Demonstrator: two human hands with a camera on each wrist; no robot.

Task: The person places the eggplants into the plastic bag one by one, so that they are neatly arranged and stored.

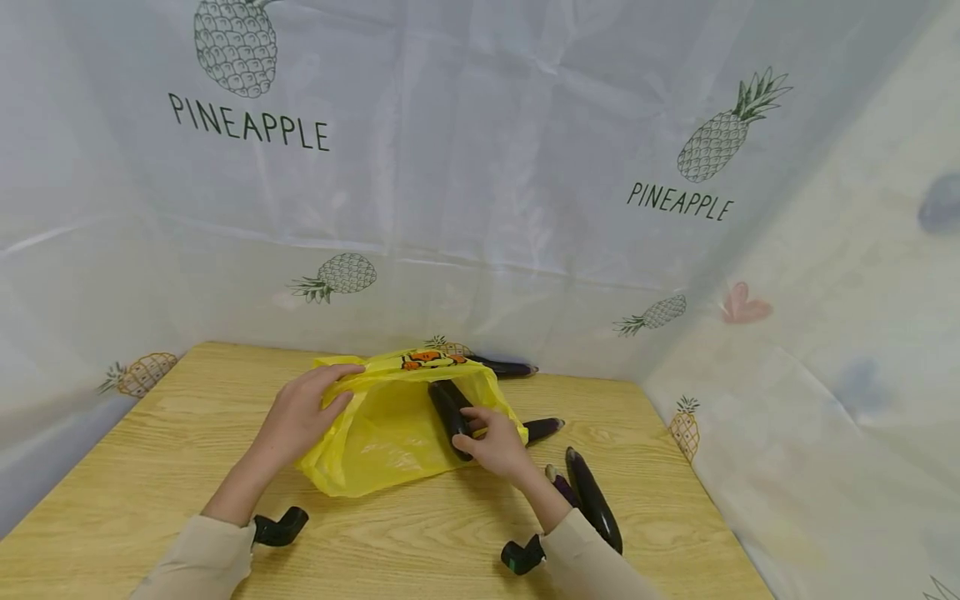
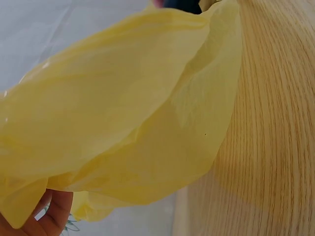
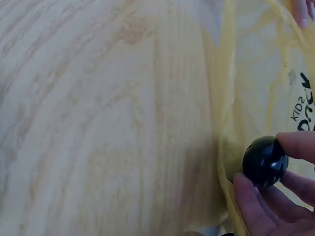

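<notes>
A yellow plastic bag (image 1: 390,425) lies on the table with its mouth spread toward me. My left hand (image 1: 303,414) grips the bag's left edge; in the left wrist view its fingers (image 2: 60,209) show below the yellow film. An eggplant (image 1: 447,408), dark and glossy, slants at the bag's mouth, and my right hand (image 1: 495,443) holds it near its lower end. In the right wrist view the rounded end of that eggplant (image 3: 266,161) sits between thumb and fingers, against the bag's side.
One more eggplant (image 1: 543,429) pokes out right of the bag, another (image 1: 506,367) lies behind it by the curtain (image 1: 480,208). Two eggplants lie beside my right forearm, the larger (image 1: 594,500) outermost. Black wrist mounts (image 1: 281,527) hang at both sleeves. The wooden table (image 1: 390,550) ends at the curtain.
</notes>
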